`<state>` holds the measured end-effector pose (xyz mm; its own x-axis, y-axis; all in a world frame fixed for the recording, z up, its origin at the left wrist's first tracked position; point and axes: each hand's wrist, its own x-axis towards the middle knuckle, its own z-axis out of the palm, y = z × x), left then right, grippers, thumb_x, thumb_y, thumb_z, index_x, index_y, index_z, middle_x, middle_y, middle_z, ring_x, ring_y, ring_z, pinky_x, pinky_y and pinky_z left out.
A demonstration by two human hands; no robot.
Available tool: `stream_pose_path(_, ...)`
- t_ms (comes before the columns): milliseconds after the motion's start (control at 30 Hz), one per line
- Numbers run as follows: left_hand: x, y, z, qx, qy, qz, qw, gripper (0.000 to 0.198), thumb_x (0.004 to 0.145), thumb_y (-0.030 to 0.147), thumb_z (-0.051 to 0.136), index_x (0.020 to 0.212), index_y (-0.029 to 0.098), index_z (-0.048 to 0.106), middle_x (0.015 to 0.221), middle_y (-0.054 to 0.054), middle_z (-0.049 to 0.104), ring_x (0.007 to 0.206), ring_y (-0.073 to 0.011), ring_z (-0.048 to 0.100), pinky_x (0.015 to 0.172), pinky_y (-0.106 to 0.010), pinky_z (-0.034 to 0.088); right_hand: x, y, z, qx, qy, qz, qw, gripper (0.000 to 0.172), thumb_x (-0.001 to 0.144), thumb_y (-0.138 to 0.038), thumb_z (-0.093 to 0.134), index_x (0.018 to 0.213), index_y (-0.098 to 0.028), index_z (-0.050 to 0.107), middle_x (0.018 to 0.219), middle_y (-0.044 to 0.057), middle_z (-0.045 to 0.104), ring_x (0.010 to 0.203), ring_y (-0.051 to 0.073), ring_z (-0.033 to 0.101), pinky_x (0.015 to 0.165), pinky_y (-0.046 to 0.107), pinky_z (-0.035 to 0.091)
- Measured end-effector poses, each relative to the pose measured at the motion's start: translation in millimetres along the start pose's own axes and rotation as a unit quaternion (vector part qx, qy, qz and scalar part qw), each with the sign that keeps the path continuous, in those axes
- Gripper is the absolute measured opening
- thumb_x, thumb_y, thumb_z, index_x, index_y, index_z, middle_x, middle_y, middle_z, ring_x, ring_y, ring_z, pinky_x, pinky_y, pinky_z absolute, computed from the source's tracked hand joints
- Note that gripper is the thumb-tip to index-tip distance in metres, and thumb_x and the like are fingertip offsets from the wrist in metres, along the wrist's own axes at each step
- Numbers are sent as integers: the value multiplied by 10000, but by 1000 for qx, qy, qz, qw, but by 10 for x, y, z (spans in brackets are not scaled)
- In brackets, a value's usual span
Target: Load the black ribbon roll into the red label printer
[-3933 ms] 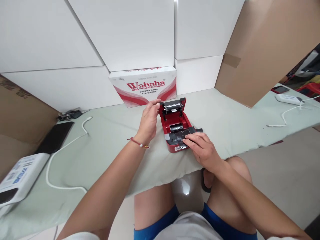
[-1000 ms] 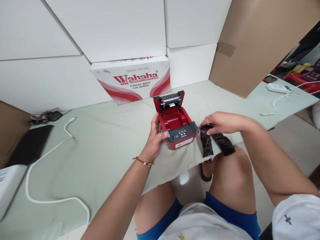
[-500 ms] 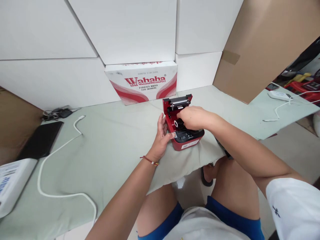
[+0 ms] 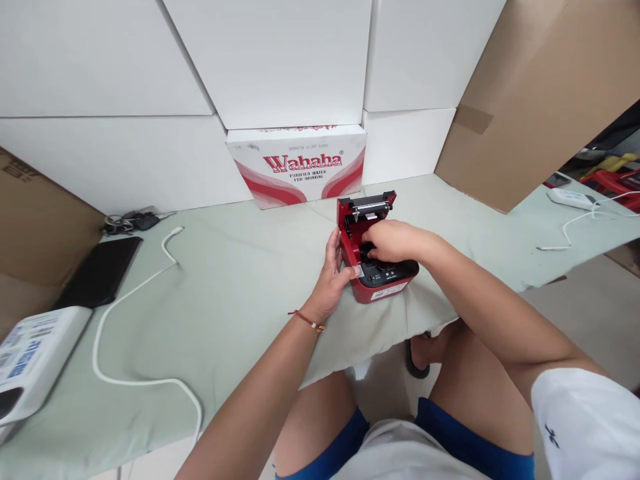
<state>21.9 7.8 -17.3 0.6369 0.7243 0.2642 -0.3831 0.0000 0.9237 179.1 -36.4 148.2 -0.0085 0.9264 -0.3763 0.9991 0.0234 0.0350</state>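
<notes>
The red printer sits on the cloth-covered worktop, just right of centre in the frame and in front of the printed water carton. Its hinged lid stands raised at the back, with the metal-and-dark roller exposed along it.

The two hands are apart, both at the printer. The left hand clasps its left side, fingers along the wall and thumb on the pale front corner. The right hand reaches down into the open compartment, fingers bent beside a black part; the fingertips are hidden, so whether they pinch that part cannot be told.

As for progress, the opening is done, since the lid is up and the inside is accessible. The work within the compartment looks unfinished, judging by the fingers in there; whether the black part is seated cannot be made out. The lid is not yet closed.
</notes>
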Motion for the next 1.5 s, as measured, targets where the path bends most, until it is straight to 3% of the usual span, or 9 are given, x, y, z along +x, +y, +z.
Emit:
stream_pose_path(100, -6, 6, 8, -2, 3, 6, 1000, 990, 829, 376, 786, 1660, 408, 248, 1798, -28, 237, 1669, -313, 236, 1376, -521, 192, -291, 161, 203, 86, 155, -56, 983, 330, 1066, -294, 528, 1306, -186, 727, 1274, 116, 778, 1123, 247, 713, 944, 343, 531)
stream_pose_path(200, -23, 5, 14, -3, 10, 5, 1000, 972, 837, 391, 783, 1656, 412, 260, 1795, -32, 250, 1662, -313, 255, 1363, -528, 231, -566, 233, 584, 154, 331, -143, 920, 321, 1088, -342, 533, 1209, -143, 753, 1269, 142, 777, 1104, 270, 688, 986, 419, 541)
stream_pose_path(367, -94, 22, 12, 8, 45, -9, 999, 937, 839, 429, 798, 1634, 424, 301, 1789, -42, 263, 1667, -307, 252, 1358, -527, 245, -728, 129, 1180, 103, 449, -168, 872, 377, 1054, -360, 626, 1321, -112, 721, 1364, 173, 752, 1201, 326, 654, 1023, 513, 562)
stream_pose_path(633, 247, 463, -45, 126, 133, 44, 982, 574, 960, 603, 662, 1489, 417, 539, 1746, -2, 385, 1685, -268, 227, 1371, -514, 201, -672, 62, 1506, 139, 509, -155, 835, 397, 1036, -132, 546, 1370, -253, 724, 1388, 93, 759, 1274, 262, 668, 1148, 528, 534)
stream_pose_path(833, 626, 785, 34, 154, 155, 52, 975, 511, 993, 682, 553, 1253, 284, 742, 1419, -75, 722, 1430, -273, 612, 1281, -480, 400, -662, 46, 1548, 155, 509, -160, 831, 439, 1036, -103, 497, 1394, -241, 711, 1434, 86, 735, 1300, 250, 662, 1199, 520, 510)
stream_pose_path(1033, 364, 853, 122, 176, 139, 100, 969, 430, 1020, 568, 572, 1018, 230, 838, 1117, -73, 830, 1173, -274, 739, 1182, -477, 506, -659, 47, 1541, 147, 521, -164, 825, 402, 1038, -93, 507, 1362, -188, 726, 1414, 86, 747, 1290, 255, 662, 1198, 481, 516)
stream_pose_path(1233, -48, 588, 129, 232, 103, 133, 958, 506, 1082, 513, 481, 836, 267, 849, 1003, -55, 843, 1118, -296, 753, 1178, -551, 496, -670, 90, 1568, 141, 525, -177, 820, 403, 1044, -97, 503, 1376, -194, 709, 1426, 74, 741, 1308, 243, 652, 1177, 459, 539)
stream_pose_path(1367, -203, 434, 131, 246, 112, 182, 945, 329, 1055, 402, 566, 904, 296, 838, 1041, -39, 831, 1151, -299, 731, 1129, -558, 516, -670, 118, 1537, 140, 547, -200, 800, 368, 1008, -57, 526, 1313, -120, 721, 1370, 107, 768, 1262, 248, 660, 1168, 444, 540)
stream_pose_path(1500, -160, 460, 4, 272, 47, 167, 946, 166, 958, 381, 702, 945, 281, 833, 1057, -59, 814, 1138, -309, 712, 1086, -539, 530, -646, 125, 1543, 147, 563, -210, 786, 379, 1004, -70, 537, 1347, -118, 694, 1349, 128, 770, 1260, 248, 648, 1134, 464, 559)
